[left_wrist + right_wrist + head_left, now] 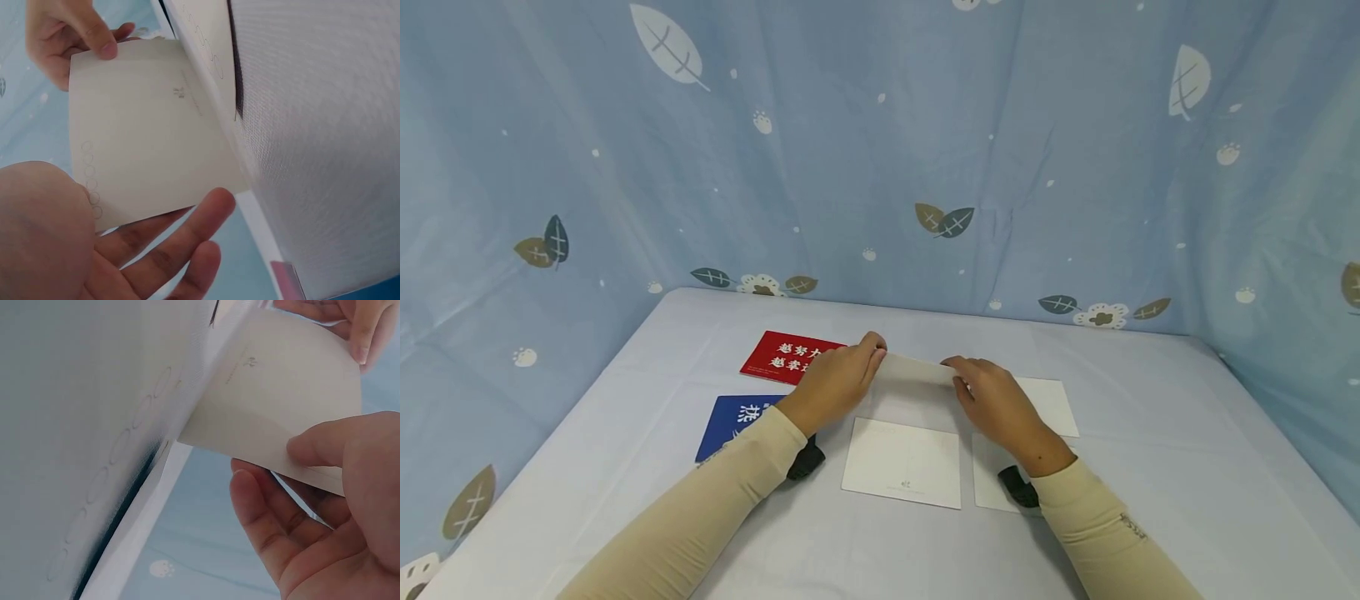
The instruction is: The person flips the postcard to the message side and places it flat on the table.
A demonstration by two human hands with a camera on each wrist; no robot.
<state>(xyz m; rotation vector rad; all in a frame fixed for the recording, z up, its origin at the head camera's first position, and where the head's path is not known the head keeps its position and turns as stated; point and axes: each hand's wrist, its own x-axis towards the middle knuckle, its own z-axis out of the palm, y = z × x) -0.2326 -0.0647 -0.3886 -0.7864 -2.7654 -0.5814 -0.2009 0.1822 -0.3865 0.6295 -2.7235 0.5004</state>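
Both hands hold one white postcard (917,369) over the back middle of the table, tilted up from the cloth. At its left edge, the left hand (838,375) pinches it; in the left wrist view several fingers spread behind the card. The right hand (1000,404) pinches the opposite edge, and the right wrist view shows its thumb on the printed face with fingers behind. A small mark and a row of circles show on the card's face (144,119). The card's lower edge is at or near the cloth; contact is unclear.
A red card (786,354) with white characters lies at back left, a blue card (730,421) before it, partly under the left arm. White cards lie at front middle (902,462), front right (988,492) and back right (1052,404). A blue patterned curtain (850,167) hangs behind.
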